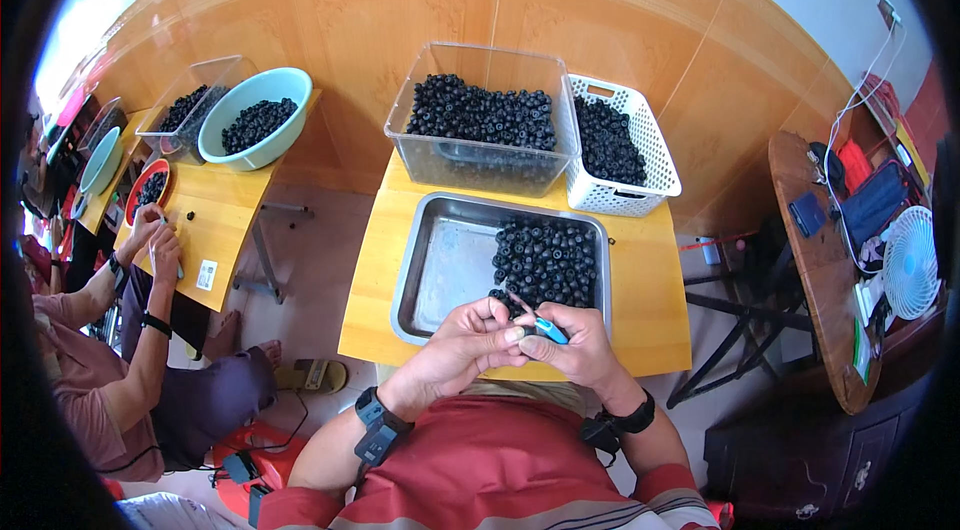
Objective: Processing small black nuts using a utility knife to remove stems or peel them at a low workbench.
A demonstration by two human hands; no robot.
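Blue tool: we see a small blue-handled tool point(551, 331) at lower centre of the frame, pinched in the right hand point(572, 345).
Right grip: clenched around the blue tool.
Left hand: our left hand point(470, 338) meets the right one, fingertips pressed on a small dark piece point(512, 308); that grip is closed on it.
Tray: just above the hands, a steel tray point(450, 265) holds a heap of black round pieces point(545, 260).
Desk: the yellow desk point(645, 300) also carries a clear bin point(482, 120) and a white basket point(615, 145), both filled with the same pieces.
Left of frame: another person's hands point(155, 240) work at a second desk point(225, 205) bearing a teal bowl point(255, 117).
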